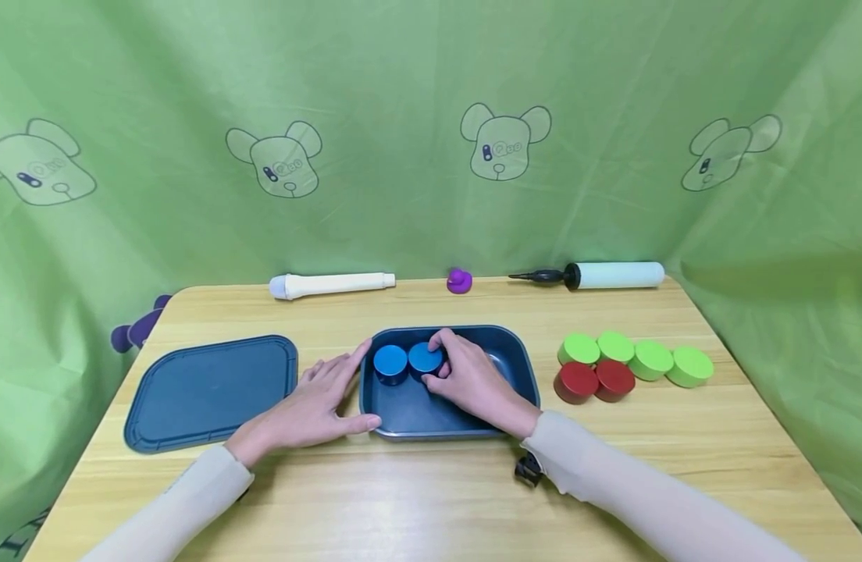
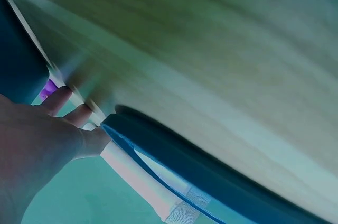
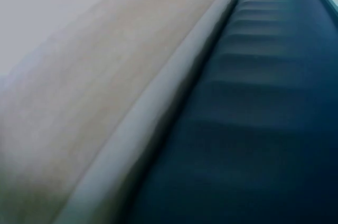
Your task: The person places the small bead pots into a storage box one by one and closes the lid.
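A dark blue box (image 1: 410, 414) without its lid stands in the middle of the table. Two round blue blocks sit side by side at its far left: the left block (image 1: 390, 362) is free, while my right hand (image 1: 476, 380) reaches in over the near right rim and pinches the right block (image 1: 425, 358) between thumb and fingers. Against the box's left end rests my left hand (image 1: 322, 402), fingers spread, fingertips along the rim and thumb at the near left corner. In the right wrist view the box's ribbed outer wall (image 3: 264, 92) covers most of the hand.
The flat blue lid (image 1: 213, 390) lies left of the box. To the right stand several green blocks (image 1: 651, 359) and two red blocks (image 1: 576, 382). Along the back edge lie a white stick (image 1: 336, 284), a purple rubber duck (image 1: 459, 281) and a hand pump (image 1: 617, 275).
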A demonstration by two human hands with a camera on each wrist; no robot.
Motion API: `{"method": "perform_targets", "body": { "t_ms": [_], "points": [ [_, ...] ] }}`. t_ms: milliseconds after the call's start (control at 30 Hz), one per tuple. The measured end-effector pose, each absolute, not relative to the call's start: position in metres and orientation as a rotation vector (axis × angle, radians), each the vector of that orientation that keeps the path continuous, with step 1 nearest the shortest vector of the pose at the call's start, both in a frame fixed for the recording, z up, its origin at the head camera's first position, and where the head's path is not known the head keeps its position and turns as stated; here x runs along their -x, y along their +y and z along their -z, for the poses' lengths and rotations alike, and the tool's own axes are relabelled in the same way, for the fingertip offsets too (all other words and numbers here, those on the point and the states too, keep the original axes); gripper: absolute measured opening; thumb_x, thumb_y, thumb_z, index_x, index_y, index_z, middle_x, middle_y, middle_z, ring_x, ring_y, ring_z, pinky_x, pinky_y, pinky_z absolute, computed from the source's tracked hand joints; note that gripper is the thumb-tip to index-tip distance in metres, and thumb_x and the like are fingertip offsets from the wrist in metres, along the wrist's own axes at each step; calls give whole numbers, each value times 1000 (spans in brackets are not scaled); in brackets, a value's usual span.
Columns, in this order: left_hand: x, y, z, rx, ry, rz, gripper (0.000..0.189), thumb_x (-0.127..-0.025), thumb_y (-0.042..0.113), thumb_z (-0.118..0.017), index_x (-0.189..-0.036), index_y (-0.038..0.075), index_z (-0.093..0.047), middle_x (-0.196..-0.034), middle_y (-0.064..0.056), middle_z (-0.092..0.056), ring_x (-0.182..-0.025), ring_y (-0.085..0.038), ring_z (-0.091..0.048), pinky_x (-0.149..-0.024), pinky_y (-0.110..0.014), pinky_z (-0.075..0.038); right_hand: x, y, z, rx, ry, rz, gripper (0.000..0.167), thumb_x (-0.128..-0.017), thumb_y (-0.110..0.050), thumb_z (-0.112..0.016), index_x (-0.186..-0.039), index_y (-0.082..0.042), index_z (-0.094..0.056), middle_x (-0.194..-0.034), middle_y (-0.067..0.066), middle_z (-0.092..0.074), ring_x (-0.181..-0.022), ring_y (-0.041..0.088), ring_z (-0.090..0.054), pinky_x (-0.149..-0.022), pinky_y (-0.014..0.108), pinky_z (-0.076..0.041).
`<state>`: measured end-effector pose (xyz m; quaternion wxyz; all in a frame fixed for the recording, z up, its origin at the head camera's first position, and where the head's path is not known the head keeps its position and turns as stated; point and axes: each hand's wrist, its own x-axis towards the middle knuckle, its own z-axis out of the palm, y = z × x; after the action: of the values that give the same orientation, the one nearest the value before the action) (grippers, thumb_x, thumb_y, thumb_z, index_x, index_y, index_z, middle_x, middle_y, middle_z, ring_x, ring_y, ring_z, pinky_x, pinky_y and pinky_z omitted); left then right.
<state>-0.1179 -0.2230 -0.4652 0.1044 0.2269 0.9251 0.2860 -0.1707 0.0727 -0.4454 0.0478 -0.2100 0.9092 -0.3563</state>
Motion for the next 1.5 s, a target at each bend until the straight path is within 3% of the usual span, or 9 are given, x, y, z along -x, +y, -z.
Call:
{"method": "perform_targets", "body": {
  "t_ms": [433,967,1500],
  "points": [
    [118,-222,464,-664,2731,-829,112,-98,75,-65,-177,36,4,-179,-10,-24,-163,-38,-22,-129,-67,-8,168,79,438,562,2763,1141,43,-94,-17,-90,-127,-10,-64,-103,3,-68,-85,14,-65,-73,34,-56],
    [117,-222,462,-647,2728,-815,113,-96,77,-65,-176,39,7,-179,-8,-22,-164,-37,-20,-130,-65,-8,162,99,427,554,2848,1085,45,-97,-23,-86,-132,-8,-63,-128,11,-70,-95,21,-68,-82,39,-58],
    [118,-222,460,-637,2721,-798,114,-96,79,-64,-175,39,7,-180,-6,-20,-164,-36,-19,-130,-64,-8,162,130,414,529,2910,1099,46,-99,-22,-82,-137,-7,-62,-132,12,-69,-96,20,-68,-86,43,-59]
  ]
}}
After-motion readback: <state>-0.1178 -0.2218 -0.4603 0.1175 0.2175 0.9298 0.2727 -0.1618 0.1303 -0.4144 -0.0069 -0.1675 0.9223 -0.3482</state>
